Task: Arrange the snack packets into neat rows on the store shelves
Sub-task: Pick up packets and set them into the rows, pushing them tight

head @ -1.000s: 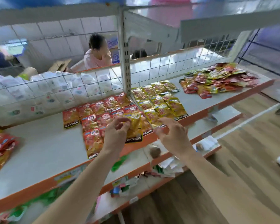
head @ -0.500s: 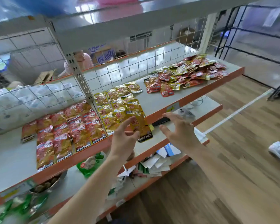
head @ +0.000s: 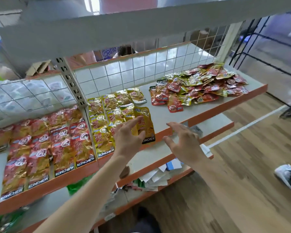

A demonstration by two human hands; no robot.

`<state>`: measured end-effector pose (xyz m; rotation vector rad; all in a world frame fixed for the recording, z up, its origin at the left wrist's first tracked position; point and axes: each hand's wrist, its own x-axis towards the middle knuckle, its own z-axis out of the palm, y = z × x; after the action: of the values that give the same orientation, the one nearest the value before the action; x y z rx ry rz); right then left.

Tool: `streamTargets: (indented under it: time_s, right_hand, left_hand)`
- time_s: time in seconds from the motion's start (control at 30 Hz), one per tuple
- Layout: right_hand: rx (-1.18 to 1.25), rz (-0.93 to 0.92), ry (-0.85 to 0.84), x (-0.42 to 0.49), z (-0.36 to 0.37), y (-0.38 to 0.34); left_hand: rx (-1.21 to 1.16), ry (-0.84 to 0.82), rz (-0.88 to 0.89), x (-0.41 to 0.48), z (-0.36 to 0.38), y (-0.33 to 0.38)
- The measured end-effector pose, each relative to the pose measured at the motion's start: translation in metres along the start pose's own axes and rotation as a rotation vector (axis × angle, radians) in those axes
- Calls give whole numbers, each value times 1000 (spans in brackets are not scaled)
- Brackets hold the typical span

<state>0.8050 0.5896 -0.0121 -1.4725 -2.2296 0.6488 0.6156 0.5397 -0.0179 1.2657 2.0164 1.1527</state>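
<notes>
Low in the frame, both bare forearms reach up from the bottom edge toward the shelves. Under them, at lower centre, loose white papers lie on a lower shelf. At the right edge a white shoe stands on the wooden floor.

In the centre I see the left hand with its fingers spread and released. They are in front of a yellow snack packet at the front right corner of the yellow block. I cannot tell if they touch it. Just right of it, the right hand is also released. Its fingers are spread over the orange front edge of the shelf and they hold nothing.

The yellow packets lie flat in rows at centre. The red packets lie in rows to the left of them, and the two blocks are side by side. In both blocks the front packets show the word KONCHEW. Further back, at upper right, a loose pile of packets, red and yellow mixed, lies on the same shelf, apart from the rows.

Behind all this stands a white wire grid. Above it, at upper centre, I see part of a person, too blurred for more detail.
</notes>
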Motion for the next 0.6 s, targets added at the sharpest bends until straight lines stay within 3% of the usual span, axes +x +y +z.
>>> streamTargets:
  time_s: [0.6]
  right_hand:
    - [-9, -88, -62, 113, 1, 30]
  left_hand:
    - [362, -8, -21, 144, 39, 0]
